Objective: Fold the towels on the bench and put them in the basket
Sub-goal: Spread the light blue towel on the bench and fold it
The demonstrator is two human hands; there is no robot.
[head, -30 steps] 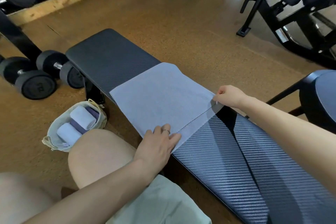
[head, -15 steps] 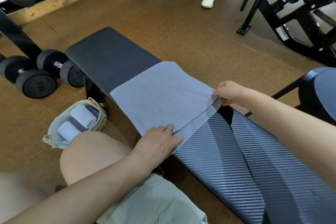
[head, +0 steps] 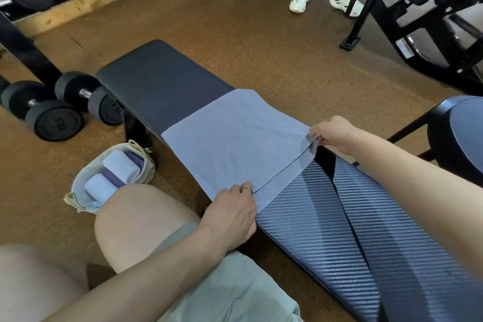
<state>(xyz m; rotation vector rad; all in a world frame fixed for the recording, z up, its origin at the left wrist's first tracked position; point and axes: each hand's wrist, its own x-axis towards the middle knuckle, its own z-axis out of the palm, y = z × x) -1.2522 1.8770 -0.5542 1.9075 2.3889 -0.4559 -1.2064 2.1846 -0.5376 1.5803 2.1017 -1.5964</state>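
Left hand: the left hand (head: 231, 213) lies at the near corner of the towel, fingers curled down onto the cloth edge; a ring shows on one finger. Whether it pinches or only presses cannot be told.
Right hand: the right hand (head: 333, 133) pinches the far corner of the towel between thumb and fingers, raised slightly off the pad.
Towel: the blue-grey towel (head: 235, 136) lies flat across the bench, folded over, its stitched upper edge just short of the lower layer's edge.
Bench: the dark carbon-pattern bench (head: 162, 78) runs diagonally under the towel.
Basket: the woven basket (head: 147, 165) stands on the floor beside the bench leg, holding rolled white and purple towels, partly hidden by a knee.
Surroundings: dumbbells (head: 56, 117) on the floor left; another person's white shoes (head: 300, 1) beyond.
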